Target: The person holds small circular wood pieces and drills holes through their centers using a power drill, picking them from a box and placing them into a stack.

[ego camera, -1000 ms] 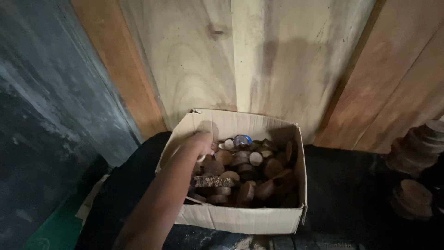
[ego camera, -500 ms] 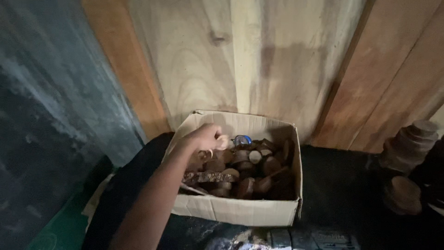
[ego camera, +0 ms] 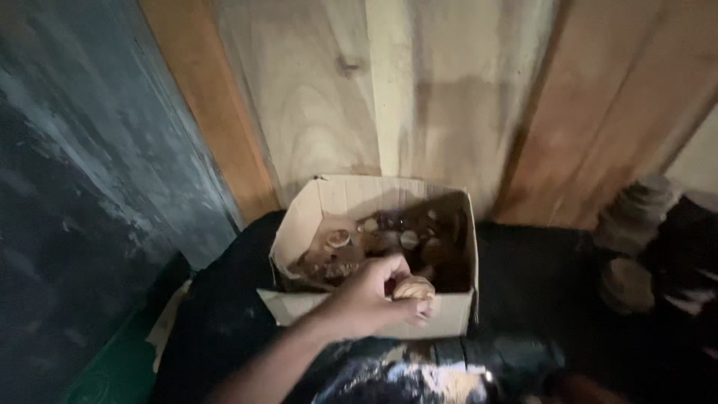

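Low centre of frame: left hand (ego camera: 366, 303), fingers curled tight round small pale wooden piece (ego camera: 413, 288), rounded, ribbed, light tan. Piece sits at fingertips, just above front wall of cardboard box (ego camera: 449, 314). Right hand out of sight.
Behind hand: box open-topped, flaps up, filled with dark brown round wooden pieces (ego camera: 389, 243), few paler ends showing.
Box rests on dark cloth (ego camera: 538, 277).
Right edge: stacked round discs (ego camera: 636, 217), blurred.
Far: upright wooden planks (ego camera: 419, 97); upper left, dark weathered wall (ego camera: 75, 164).

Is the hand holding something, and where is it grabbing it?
Yes. The left hand holds a small round wooden piece, its fingers wrapped around the sides, above the cardboard box.
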